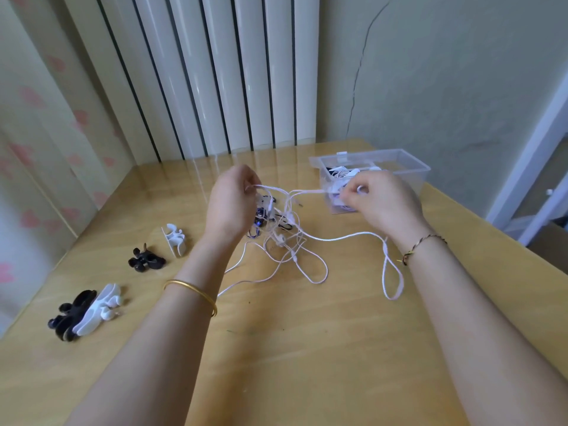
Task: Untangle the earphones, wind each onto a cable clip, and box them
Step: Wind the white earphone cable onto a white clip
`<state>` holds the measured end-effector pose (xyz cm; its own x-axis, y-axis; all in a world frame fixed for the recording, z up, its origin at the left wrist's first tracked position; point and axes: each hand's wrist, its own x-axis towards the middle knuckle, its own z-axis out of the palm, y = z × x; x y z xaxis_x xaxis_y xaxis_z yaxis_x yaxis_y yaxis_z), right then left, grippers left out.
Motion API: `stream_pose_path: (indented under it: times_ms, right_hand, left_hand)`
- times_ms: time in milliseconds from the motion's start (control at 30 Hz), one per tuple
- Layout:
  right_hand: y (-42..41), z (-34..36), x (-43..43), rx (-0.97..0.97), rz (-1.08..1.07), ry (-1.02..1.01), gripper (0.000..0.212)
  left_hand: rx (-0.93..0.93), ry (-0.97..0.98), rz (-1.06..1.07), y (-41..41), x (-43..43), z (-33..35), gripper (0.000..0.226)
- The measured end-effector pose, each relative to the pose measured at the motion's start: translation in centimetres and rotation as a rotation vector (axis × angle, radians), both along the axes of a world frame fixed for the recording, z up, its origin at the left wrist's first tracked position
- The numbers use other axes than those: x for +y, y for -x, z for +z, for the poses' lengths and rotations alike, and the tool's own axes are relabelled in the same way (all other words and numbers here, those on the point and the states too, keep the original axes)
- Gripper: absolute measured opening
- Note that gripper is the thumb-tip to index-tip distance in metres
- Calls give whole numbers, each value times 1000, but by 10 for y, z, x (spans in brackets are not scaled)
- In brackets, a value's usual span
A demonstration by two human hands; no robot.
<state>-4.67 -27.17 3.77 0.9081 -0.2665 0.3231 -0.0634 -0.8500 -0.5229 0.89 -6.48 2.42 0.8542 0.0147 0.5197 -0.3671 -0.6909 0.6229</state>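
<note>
Wooden table set against a white radiator and a cracked green wall.

Step in hand, as I read it: untangling, no winding begun on this set.
- Both hands are raised over the earphone tangle, with one white strand pulled taut between them.
- Left hand: curled fingertips and thumb pinch one end of the strand.
- Right hand: pinches the other end; a small ring-shaped part shows at its fingertips, possibly an earbud.
- The rest of the tangle hangs to the tabletop, and a loose loop trails right.
- Clear plastic box sits just behind the right hand with wound earphones already inside.
- Cable clips, black and white, wait at left.

Next move likely calls for easing the taut strand out through the knot, following its crossings rather than tugging.

Hard to tell:
- how many sets are knotted together
- what the dark bits below the left hand are
- the box contents, partly hidden behind the right hand
</note>
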Motion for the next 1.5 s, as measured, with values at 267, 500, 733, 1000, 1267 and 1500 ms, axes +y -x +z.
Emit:
stream_pose_path:
  times_ms: [267, 500, 733, 1000, 1267, 1500]
  right_hand:
    - [1, 10, 8, -300, 273, -1399, 19]
    - [3, 5, 16, -267, 269, -1159, 20]
    - [2, 14, 34, -256, 363, -1128, 19]
    - [-3, 10, 28, -149, 200, -346, 14]
    - [-2, -5, 26, -46, 363, -498, 15]
    - [-4, -2, 29, -191, 334, -1187, 24]
  left_hand:
    - [247, -166, 25, 0, 4, -16, 26]
    - [454, -56, 34, 7, 3, -2, 36]
    - [444, -110, -534, 28, -18, 12, 11]
    - [351, -330, -366, 14, -18, -16, 21]
    - [270, -151, -314, 10, -11, -9, 11]
    - [363, -31, -377, 12, -8, -2, 13]
